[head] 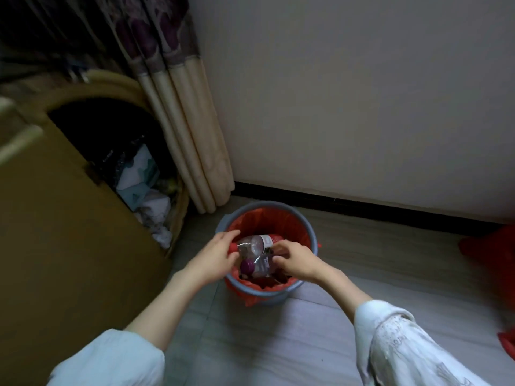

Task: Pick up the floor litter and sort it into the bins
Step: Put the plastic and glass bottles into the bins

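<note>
Over floor-standing grey bin (308, 232), both hands (216, 256) (295, 261) pinch clear bottles (255, 245) (purple cap (247, 266) toward the camera).

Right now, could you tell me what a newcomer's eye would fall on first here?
Centre frame, the left hand and right hand hold clear crushed plastic bottles, one purple-capped, over the grey round bin with a red liner. Left of it, a tan bin holds crumpled paper, beside a cream curtain.

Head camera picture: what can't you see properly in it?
- Bottom of the grey bin: hidden by bottles and both hands, left hand, right hand.
- Bottle labels: too small and blurred.
- Red bags: cut off by the right edge.
- Basket contents: dark, blocked by the cardboard box.
</note>
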Available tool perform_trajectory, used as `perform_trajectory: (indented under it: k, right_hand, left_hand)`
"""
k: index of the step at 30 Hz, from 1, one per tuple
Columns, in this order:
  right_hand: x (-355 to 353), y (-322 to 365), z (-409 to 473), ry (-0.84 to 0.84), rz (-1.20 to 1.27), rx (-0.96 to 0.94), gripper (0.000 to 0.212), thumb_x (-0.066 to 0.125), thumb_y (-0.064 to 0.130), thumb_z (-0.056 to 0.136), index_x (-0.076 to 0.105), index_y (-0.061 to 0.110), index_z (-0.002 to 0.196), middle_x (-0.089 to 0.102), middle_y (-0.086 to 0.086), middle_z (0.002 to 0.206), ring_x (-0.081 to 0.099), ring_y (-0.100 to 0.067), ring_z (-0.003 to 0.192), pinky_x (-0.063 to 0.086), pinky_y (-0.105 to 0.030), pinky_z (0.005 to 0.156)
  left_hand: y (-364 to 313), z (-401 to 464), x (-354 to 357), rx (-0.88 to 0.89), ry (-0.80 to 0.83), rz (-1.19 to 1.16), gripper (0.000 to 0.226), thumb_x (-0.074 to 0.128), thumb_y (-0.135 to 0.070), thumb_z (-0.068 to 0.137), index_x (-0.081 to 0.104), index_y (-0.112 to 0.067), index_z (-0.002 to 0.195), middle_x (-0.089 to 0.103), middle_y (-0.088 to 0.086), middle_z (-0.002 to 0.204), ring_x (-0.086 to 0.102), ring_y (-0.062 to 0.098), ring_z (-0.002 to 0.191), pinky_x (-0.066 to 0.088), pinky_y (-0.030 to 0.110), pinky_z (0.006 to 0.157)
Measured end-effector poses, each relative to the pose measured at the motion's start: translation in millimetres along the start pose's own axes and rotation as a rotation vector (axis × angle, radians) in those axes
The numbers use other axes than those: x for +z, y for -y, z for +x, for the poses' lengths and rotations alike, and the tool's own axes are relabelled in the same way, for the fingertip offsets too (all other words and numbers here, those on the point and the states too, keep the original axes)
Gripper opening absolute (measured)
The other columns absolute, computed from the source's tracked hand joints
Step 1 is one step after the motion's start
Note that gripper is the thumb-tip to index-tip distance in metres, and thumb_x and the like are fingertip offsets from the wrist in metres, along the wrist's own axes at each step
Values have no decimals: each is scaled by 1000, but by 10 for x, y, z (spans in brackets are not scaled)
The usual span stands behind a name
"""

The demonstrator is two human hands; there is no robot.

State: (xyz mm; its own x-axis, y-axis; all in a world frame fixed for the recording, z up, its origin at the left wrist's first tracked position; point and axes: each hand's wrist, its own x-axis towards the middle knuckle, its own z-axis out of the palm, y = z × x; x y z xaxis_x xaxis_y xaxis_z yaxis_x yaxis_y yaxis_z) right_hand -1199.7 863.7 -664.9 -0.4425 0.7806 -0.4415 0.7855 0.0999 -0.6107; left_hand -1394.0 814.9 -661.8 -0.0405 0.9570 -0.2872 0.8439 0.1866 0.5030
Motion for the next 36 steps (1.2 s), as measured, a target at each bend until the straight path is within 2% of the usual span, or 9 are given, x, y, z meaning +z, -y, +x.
perform_trajectory:
  k: [5,10,13,18,21,23,26,29,36]
  right_hand:
    - [-732,716,-823,-37,140,4,37,49,23,93,51,18,129,60,-4,128,54,-23,120,44,-40,101]
    - [-1439,1910,-1734,-51,260,-3,39,52,29,93,49,21,131,58,-3,125,55,-19,115,40,-35,104]
    - [-1772,2765,-2286,-44,368,-29,43,55,48,81,53,31,121,64,-1,115,60,-19,108,45,-43,100]
    - [-2046,4002,-2924,32,363,-149,33,53,25,93,52,19,126,66,-5,111,63,-16,104,48,-38,97]
    - [-2002,4402,-3071,75,321,-192,33,53,25,94,51,18,127,67,-5,112,62,-17,104,47,-36,97]
    - [-1906,4545,-3144,108,307,-203,29,53,25,94,52,23,123,67,-6,112,62,-18,105,47,-37,96]
    - [-1708,4785,-3205,187,282,-244,22,54,25,93,53,30,115,67,-5,110,63,-18,103,50,-38,93]
    - [-1567,4997,-3216,252,230,-304,26,54,24,93,56,23,119,66,-1,102,63,-18,99,51,-36,89]
    - [-1116,5849,-3336,469,163,-450,30,52,26,95,53,20,124,64,-6,116,63,-18,103,52,-34,90]
  left_hand:
    - [-742,-791,-937,-72,-8,-138,50,50,-25,94,33,-24,141,41,3,141,39,16,131,31,30,109]
    - [-1426,-1792,-2019,-158,-116,-395,43,53,-19,93,42,-19,135,49,5,135,47,16,124,37,30,103]
    - [-1614,-2474,-2748,-256,-209,-482,40,54,-16,92,47,-16,131,53,8,129,52,18,117,42,33,100]
    - [-1619,-3312,-3743,-336,-409,-611,31,52,-10,92,52,-15,123,56,5,121,54,13,106,42,17,82]
    - [-1443,-3651,-4035,-406,-519,-629,29,53,-12,92,54,-16,121,57,1,117,54,10,101,38,10,76]
    - [-1332,-3841,-4164,-440,-556,-623,29,53,-12,92,54,-13,121,58,0,115,55,10,99,36,9,79]
    - [-1197,-4195,-4334,-483,-615,-608,29,51,-13,93,54,-12,122,57,-2,114,54,8,99,33,1,73]
    - [-1152,-4586,-4331,-556,-687,-638,29,49,-17,95,52,-17,123,55,-6,116,52,5,99,34,8,79]
    - [-720,-5490,-4563,-752,-878,-642,27,51,-15,94,55,-18,120,59,-3,116,55,9,101,37,17,82]
